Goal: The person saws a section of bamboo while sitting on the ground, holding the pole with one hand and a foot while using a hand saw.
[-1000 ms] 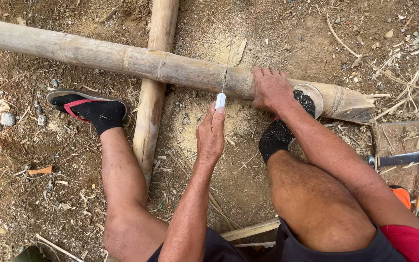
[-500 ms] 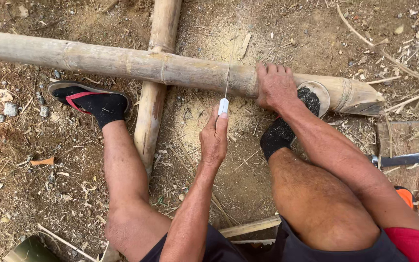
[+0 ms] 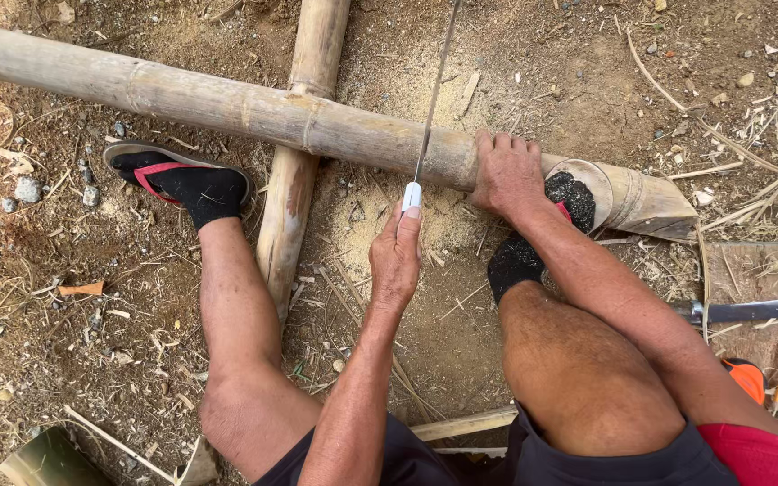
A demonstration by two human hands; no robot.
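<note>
A long bamboo pole [image 3: 227,103] lies across a second bamboo pole [image 3: 283,225] on dirt ground. My left hand [image 3: 395,256] is shut on the white-tipped handle of a thin hand saw [image 3: 432,99], whose blade crosses the long pole and reaches far beyond it. My right hand [image 3: 508,171] presses flat on top of the long pole, just right of the blade. My right foot [image 3: 533,243] in a black sock rests against the pole near its hollow cut end [image 3: 628,193]. My left foot [image 3: 186,184], in a sock and sandal, stands left of the crossing pole.
Pale sawdust [image 3: 362,229] covers the ground under the cut. A dark-bladed tool [image 3: 754,310] and an orange object [image 3: 747,378] lie at the right among dry stalks [image 3: 767,189]. Stones and wood scraps litter the dirt at left. A bamboo strip [image 3: 461,423] lies under my legs.
The saw has been pushed forward: much more of the blade now shows beyond the pole. My left hand has moved closer to the pole. My right hand stays on the pole.
</note>
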